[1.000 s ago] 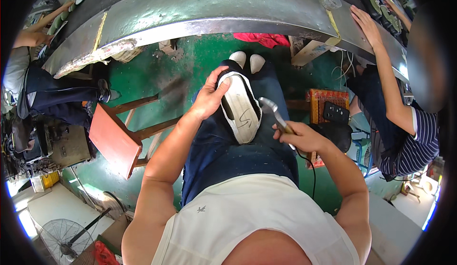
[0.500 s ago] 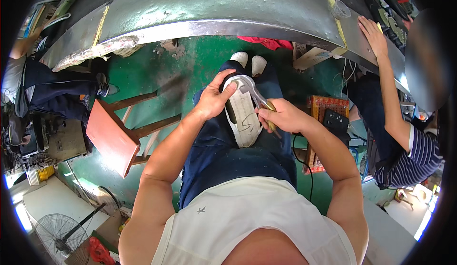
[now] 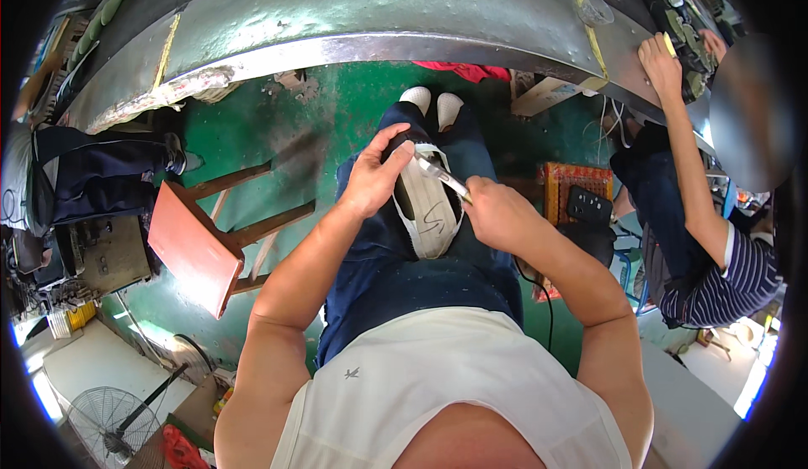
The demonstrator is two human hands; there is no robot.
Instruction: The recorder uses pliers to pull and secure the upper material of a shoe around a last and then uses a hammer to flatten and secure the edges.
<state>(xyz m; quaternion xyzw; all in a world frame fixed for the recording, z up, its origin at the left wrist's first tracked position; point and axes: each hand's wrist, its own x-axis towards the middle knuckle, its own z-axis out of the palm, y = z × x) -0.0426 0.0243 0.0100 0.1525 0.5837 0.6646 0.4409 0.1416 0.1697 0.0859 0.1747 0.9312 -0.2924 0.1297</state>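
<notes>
A shoe (image 3: 431, 221) lies sole side up across my thighs, its pale bottom marked with a dark squiggle and its white upper edges folded round the sides. My left hand (image 3: 374, 176) grips its far end, thumb pressed on the rim. In my right hand (image 3: 505, 215) is a pair of metal pliers (image 3: 446, 178), the handles mostly hidden inside closed fingers. The pliers slant across the shoe, with their jaws at the far end close to my left thumb. Whether the jaws pinch the upper cannot be made out.
A long metal-topped bench (image 3: 379, 14) curves across the far side, with a clear plastic cup (image 3: 596, 12) on it. A wooden stool (image 3: 198, 246) lies tipped at left. On the right, a co-worker's hand (image 3: 661, 65) is at the bench. A fan (image 3: 114, 423) stands at lower left.
My right hand has turned and closed further round the pliers, which now lie more slanted over the shoe. The co-worker's hand on the right has lifted and curled.
</notes>
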